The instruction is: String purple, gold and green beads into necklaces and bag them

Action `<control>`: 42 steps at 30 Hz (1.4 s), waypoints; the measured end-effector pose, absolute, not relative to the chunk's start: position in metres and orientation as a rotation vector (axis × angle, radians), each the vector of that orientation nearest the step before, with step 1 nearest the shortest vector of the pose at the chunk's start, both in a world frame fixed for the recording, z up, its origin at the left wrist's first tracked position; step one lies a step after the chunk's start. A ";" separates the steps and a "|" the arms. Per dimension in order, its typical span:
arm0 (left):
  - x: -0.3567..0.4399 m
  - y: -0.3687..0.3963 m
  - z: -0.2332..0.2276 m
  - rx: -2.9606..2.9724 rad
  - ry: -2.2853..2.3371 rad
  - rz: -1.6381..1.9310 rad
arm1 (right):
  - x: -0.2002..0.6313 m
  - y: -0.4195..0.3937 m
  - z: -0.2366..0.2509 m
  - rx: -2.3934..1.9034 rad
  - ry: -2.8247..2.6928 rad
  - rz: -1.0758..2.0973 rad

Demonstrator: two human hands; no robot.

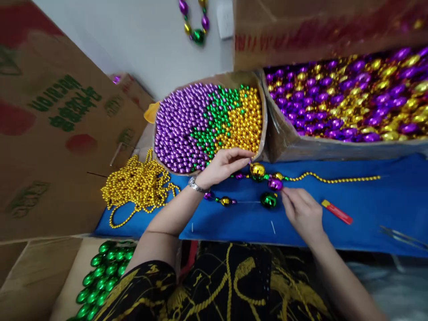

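Left hand (224,166): reaches to the near rim of the small box (264,111), fingers drawn together at the tips, just beside the gold ball (257,170); whether anything is pinched between them cannot be told. A wristwatch (195,185) sits on this wrist.

Right hand (302,211): rests on the blue cloth (384,205), fingers curled together, fingertips touching the purple ball (275,183); a firm grip cannot be confirmed.

Bead string (334,179): lies on the cloth between the two hands, running right as a line of small gold beads; toward the left it carries the gold ball, the purple ball, a green ball (268,199) nearer the person, and smaller beads (225,201) under the left wrist.

Small box: far side of the cloth, middle; filled with purple, green and gold beads in separate patches.

Large box (334,149): right of the small box, touching it; holds mixed purple and gold balls.

Pile of gold bead strands (137,187): left end of the cloth.

Red lighter (337,211): on the cloth, just right of the right hand.

Tweezers (403,236): near right edge of the cloth.

Green balls (100,276): in a carton at near left, below the table edge.

Necklace (195,22): hanging on the far wall.
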State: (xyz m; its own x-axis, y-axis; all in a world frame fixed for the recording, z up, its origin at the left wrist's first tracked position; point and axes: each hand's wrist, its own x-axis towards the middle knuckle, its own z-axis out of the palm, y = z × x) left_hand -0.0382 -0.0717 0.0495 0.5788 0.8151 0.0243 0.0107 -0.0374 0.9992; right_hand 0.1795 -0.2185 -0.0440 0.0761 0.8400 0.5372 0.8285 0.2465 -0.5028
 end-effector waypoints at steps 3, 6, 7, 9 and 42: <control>-0.019 -0.084 0.046 1.509 0.642 0.757 | 0.194 -0.226 -0.058 -1.664 -1.575 0.220; 0.006 -0.101 0.030 1.518 0.555 0.750 | 0.202 -0.235 -0.079 -1.710 -1.444 0.514; 0.013 -0.107 0.024 1.563 0.544 0.761 | 0.204 -0.238 -0.085 -1.718 -1.459 0.580; 0.023 -0.116 0.017 1.710 0.534 0.786 | 0.207 -0.243 -0.091 -1.736 -1.572 0.626; -0.040 -0.142 -0.056 2.932 0.950 -0.192 | 0.293 -0.236 -0.032 -1.288 -0.443 0.358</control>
State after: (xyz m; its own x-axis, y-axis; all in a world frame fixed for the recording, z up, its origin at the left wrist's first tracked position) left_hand -0.0396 -0.1415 -0.0561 0.8031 0.5805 -0.1341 0.5871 -0.8094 0.0124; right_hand 0.2925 -0.2360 -0.0325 0.8628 0.4920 0.1158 -0.0096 0.2451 -0.9695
